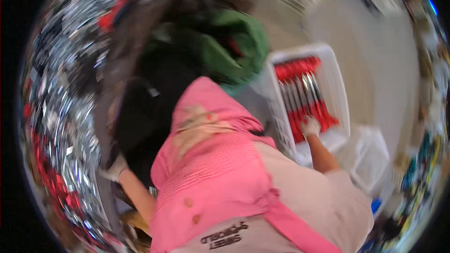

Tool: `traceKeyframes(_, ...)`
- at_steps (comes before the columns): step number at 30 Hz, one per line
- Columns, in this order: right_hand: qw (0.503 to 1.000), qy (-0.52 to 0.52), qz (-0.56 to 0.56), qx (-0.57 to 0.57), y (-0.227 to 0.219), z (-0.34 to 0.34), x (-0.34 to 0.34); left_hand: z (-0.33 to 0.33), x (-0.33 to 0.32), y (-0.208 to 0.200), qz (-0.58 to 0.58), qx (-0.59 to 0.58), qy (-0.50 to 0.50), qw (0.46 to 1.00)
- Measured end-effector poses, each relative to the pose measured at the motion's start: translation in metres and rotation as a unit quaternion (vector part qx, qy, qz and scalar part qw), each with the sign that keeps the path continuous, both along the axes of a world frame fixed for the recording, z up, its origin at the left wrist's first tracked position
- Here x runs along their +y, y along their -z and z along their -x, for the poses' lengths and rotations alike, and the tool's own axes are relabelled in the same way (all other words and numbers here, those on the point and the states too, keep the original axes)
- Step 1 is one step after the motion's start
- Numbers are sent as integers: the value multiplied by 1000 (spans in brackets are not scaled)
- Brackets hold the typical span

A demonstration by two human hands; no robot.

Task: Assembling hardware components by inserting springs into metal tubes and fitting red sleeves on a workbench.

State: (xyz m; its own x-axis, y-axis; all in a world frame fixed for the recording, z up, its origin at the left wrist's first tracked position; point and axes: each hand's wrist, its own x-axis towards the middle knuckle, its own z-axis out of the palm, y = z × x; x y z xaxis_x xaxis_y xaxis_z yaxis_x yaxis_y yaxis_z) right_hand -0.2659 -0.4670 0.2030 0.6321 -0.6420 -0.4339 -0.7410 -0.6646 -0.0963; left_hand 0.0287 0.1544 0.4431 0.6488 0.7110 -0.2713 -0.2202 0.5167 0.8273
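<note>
My right hand point(310, 126), in a pale glove, reaches into a white plastic bin point(343, 107). Its fingers close over the red ends of a row of red-handled metal tools point(300, 94); their exact kind is too blurred to tell. The tools lie side by side, with red at both ends and shiny metal between. Out to the left, my left hand point(115, 169), also gloved, lies with fingers outstretched at the dark edge point(104, 178) of a work surface, beside a great heap of shiny metal parts point(70, 93). Nothing shows in it.
A green sack or liner point(243, 51) stands open ahead, left of the bin. Clear plastic bags point(370, 157) lie by the bin's near right side. Red pieces point(51, 178) show among the metal heap. Pale floor point(375, 65) stretches to the right, with cluttered goods point(419, 168) along the far right.
</note>
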Motion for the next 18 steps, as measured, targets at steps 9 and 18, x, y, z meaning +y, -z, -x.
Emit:
traceKeyframes(9, 740, -216, -261, -581, -208, -313, 180, 23, -13, 1, 167, -104, -52, 979)
traceKeyframes(18, 490, -698, -292, -433, -333, -457, 517, 86, -33, -6, 70, -34, 374, 924)
